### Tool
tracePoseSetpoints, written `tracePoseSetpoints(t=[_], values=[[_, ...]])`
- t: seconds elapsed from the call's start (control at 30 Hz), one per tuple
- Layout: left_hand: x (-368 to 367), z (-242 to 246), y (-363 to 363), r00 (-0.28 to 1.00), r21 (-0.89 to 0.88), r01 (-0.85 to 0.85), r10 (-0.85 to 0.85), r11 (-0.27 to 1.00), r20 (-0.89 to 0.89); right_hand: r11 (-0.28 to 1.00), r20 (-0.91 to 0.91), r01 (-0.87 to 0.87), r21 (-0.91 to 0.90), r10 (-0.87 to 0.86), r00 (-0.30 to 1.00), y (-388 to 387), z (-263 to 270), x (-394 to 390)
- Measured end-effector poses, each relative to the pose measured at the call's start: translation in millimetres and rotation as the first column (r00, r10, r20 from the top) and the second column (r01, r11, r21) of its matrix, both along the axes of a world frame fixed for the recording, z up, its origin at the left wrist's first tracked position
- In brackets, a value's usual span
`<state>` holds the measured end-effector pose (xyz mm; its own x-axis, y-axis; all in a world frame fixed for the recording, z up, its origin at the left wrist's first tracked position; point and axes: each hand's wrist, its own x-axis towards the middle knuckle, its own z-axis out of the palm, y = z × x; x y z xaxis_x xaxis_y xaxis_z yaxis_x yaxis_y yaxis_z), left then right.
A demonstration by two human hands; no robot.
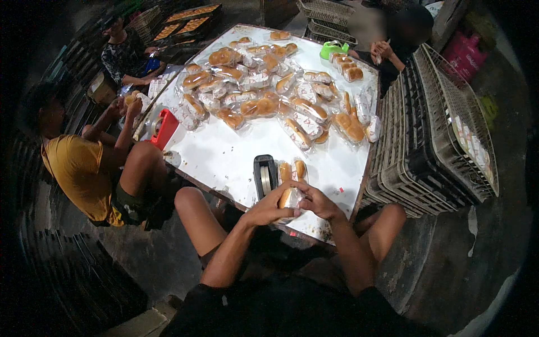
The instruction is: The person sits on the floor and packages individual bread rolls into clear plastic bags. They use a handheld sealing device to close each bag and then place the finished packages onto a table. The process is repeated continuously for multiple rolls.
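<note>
Both my hands hold one bread bun in clear plastic wrap (290,199) above the near edge of the white tabletop (210,168). My left hand (269,207) grips it from the left, thumb along its near side. On its right side are the fingers of my right hand (318,201). Just beyond my left hand stands a black tape dispenser (265,175) with a roll in it. Wrapped buns (291,169) lie side by side to the right of the dispenser. Farther back, a large heap of wrapped buns (257,105) spreads over the table.
Stacked plastic crates (404,139) rise along the table's right side. A red tape dispenser (163,128) is at the left edge, a green one (334,49) at the far right. Two people sit at the left, another at the far right. Trays of buns (191,25) stand behind.
</note>
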<state>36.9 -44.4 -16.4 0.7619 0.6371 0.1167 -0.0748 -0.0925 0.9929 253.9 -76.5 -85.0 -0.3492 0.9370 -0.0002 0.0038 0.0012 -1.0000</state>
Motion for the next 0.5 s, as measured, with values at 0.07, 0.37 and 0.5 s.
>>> tracePoseSetpoints(t=[0.07,0.37,0.5], values=[[3,-15,-6,0.944,-0.424,0.101,0.047,0.9,0.326,0.991,-0.181,-0.031,-0.133,0.006,0.983,-7,6,-19],[48,-18,62,0.683,0.196,-0.68,0.707,0.707,-0.182,0.652,0.27,0.711,0.265,-0.758,0.594,19,5,10],[88,-58,153,0.591,0.366,-0.48,0.602,0.797,-0.537,0.827,0.784,0.393,0.402,-0.533,0.319,17,-51,15]])
